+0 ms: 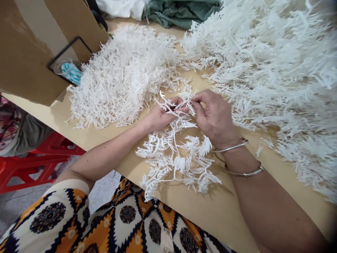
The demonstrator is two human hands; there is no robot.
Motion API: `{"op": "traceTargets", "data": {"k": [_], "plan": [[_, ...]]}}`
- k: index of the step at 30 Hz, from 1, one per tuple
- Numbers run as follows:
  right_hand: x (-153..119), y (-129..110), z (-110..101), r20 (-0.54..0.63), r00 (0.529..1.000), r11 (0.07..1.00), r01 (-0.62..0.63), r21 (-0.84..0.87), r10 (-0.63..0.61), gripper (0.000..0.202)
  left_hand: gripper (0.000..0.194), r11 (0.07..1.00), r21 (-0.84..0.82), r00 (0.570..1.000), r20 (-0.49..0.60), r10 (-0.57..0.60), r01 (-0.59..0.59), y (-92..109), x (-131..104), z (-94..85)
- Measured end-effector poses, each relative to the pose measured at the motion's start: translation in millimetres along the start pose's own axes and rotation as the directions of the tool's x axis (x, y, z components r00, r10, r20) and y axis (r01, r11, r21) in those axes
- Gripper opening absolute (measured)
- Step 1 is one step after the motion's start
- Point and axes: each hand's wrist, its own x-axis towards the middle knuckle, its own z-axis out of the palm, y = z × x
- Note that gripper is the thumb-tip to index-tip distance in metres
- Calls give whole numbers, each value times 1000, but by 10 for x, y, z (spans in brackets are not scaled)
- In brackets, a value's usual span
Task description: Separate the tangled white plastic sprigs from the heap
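containers: one brown cardboard box (52,52), at the far left of the counter (226,211), pale tape strip down the side, contents out of sight; one small clear cup (58,66), with blue-and-white striped material (71,72) inside, just beside the box and seen within the outline of a thin black frame (62,51). in hand: one white branched piece (168,105), above the counter between the two piles, in the closed grip of the left hand (158,117), strands partly across the fingers; one white tuft (187,95), pinched between thumb and forefinger in the closed grip of the right hand (217,116); cannot tell whether joined to the branched piece. below both hands: one spread white sprig (179,163), near the counter's front edge. around: left pile (126,70) of white strands, close against the box; right pile (263,63), larger, with only a narrow, strand-littered gap between. behind: white cloth (123,7) and dark green cloth (179,14). at the right wrist: two silver-toned bangles (246,174). off the counter, left: red stools (56,142), clothing of another person (31,131). nearest: patterned garment (129,225), below the counter edge.
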Motion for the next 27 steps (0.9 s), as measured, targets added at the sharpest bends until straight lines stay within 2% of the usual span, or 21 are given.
{"op": "traceTargets", "data": {"k": [4, 6, 9, 12, 17, 20, 23, 27], "plan": [[22, 203, -38, -106, 970, 975, -220, -10, 218, 10, 44, 999, 19, 992, 118, 31, -33, 11, -25, 12], [17, 256, -68, -117, 963, 970, -240, 37, 242, 8, 44, 999, 26, 995, 95, 42, -44, 29, -27, 26], [2, 196, -79, -69, 985, 981, -148, 124, 158, 15, 45, 999, 11, 1000, 7, 30, -30, 41, -10, 40], [0, 48, -89, -26, 995, 974, -85, 208, 92, 16, 46, 1000, 1, 999, -31, 25, -25, 33, 8, 48], [2, -88, -145, 138, 985, 908, -154, 390, 108, 25, 47, 998, 58, 997, -82, 3, 2, 29, 1, 41], [-1, -83, -132, 143, 987, 926, -116, 358, 68, 17, 49, 996, 87, 996, -90, 8, 0, 37, -10, 28], [-3, -62, -102, 107, 994, 952, -59, 299, 28, 19, 51, 997, 79, 997, -83, 9, -3, 46, -14, 28], [-8, -35, -85, 84, 996, 968, -53, 247, 33, 20, 53, 999, 53, 996, -88, 5, 0, 51, -9, 37]]}}
